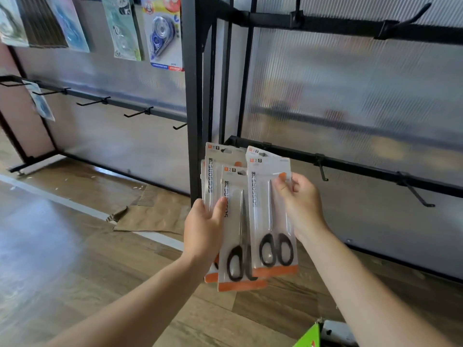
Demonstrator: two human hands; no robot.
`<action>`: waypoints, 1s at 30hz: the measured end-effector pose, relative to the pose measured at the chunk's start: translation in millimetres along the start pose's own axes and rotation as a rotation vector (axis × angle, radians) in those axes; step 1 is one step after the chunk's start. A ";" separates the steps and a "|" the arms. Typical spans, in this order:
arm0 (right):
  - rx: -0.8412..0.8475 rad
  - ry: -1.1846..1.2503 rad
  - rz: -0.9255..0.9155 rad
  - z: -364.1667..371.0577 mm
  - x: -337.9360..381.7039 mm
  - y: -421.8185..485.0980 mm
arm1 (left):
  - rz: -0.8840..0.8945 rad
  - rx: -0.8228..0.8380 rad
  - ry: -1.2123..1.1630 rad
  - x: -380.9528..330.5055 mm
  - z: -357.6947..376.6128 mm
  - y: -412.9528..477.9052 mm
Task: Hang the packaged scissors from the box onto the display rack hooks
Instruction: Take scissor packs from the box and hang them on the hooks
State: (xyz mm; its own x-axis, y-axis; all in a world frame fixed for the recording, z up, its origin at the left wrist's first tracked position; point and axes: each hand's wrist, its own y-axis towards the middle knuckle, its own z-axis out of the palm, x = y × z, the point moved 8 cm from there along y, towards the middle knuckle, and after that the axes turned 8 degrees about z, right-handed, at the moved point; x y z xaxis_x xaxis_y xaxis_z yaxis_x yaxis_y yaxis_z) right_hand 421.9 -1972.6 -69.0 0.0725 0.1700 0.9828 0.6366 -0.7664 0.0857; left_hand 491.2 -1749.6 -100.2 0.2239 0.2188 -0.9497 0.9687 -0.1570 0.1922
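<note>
Wood-plank floor, flattened brown cardboard lay on it beside the black rack post, a pale strip ran across the boards

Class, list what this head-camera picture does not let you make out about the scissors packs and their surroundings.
Head view: how many scissors packs; they overlap, and the left hand and right hand cover some.
Head view: the green item, cut off by the bottom edge; unclear what it is.
Head view: the packs' small print, too small and blurred.

Tape packs hung upper left. Flattened cardboard lay on wood floor. Ribbed panel stood behind.
</note>
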 end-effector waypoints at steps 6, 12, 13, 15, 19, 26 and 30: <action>-0.081 -0.109 -0.061 11.0 5.8 8.6 | 0.006 0.018 0.053 10.3 -13.2 -5.2; -0.101 -0.179 -0.036 17.1 -6.3 21.1 | 0.017 0.027 0.082 14.8 -20.6 -7.4; -0.107 -0.182 -0.033 17.8 -6.7 23.8 | 0.015 0.025 0.085 16.4 -21.7 -7.7; -0.117 -0.200 -0.030 19.5 -6.0 28.6 | 0.019 0.021 0.100 19.4 -23.6 -8.4; -0.135 -0.243 -0.014 24.6 -11.7 34.1 | 0.025 0.018 0.117 22.8 -25.7 -9.0; -0.190 -0.291 -0.089 35.3 -12.5 45.3 | 0.050 0.047 0.098 22.6 -22.1 -10.7; -0.228 -0.459 -0.112 38.6 -11.6 57.8 | 0.046 0.058 0.074 24.9 -15.7 -6.5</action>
State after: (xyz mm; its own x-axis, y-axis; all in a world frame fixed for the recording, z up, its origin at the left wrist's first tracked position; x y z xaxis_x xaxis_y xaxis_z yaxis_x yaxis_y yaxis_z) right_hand 487.5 -1995.0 -81.8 0.3751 0.4731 0.7972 0.4803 -0.8347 0.2694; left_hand 492.1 -1728.1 -121.2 0.2775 0.2801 -0.9190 0.9498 -0.2238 0.2186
